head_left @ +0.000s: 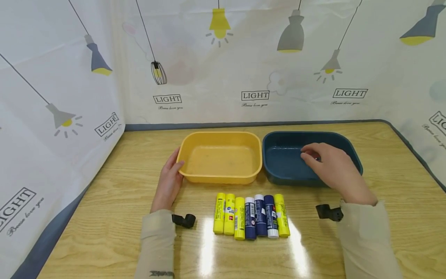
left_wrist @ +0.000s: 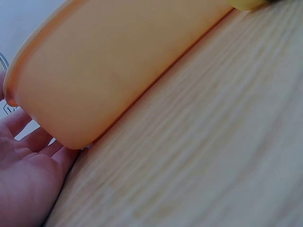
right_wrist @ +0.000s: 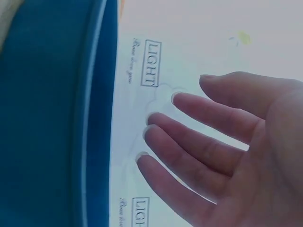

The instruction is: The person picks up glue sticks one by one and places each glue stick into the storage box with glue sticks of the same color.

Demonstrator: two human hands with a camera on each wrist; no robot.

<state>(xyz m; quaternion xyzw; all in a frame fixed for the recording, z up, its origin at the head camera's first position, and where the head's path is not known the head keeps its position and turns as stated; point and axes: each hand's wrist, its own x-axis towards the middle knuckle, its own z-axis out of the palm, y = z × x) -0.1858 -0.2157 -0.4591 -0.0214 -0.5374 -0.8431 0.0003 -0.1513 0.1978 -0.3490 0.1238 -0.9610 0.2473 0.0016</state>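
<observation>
My left hand [head_left: 169, 181] holds the left end of a yellow plastic tray [head_left: 219, 179], thumb at the rim and fingers along the outer wall. In the left wrist view those fingers [left_wrist: 35, 139] reach behind the tray's end, partly hidden by it. My right hand [head_left: 332, 166] is over the right part of a dark blue tray [head_left: 296, 179]. Its fingers [right_wrist: 189, 146] are loosely bent with nothing between them, above the tray's rim in the right wrist view. Both trays stand side by side, with nothing visible in the yellow one.
In front of the trays lies a row of several glue sticks, some yellow [head_left: 239, 219], others dark blue [head_left: 250, 219], on the wooden table [head_left: 115, 221]. A white sheet [head_left: 209, 77] printed with lamps stands behind and at both sides.
</observation>
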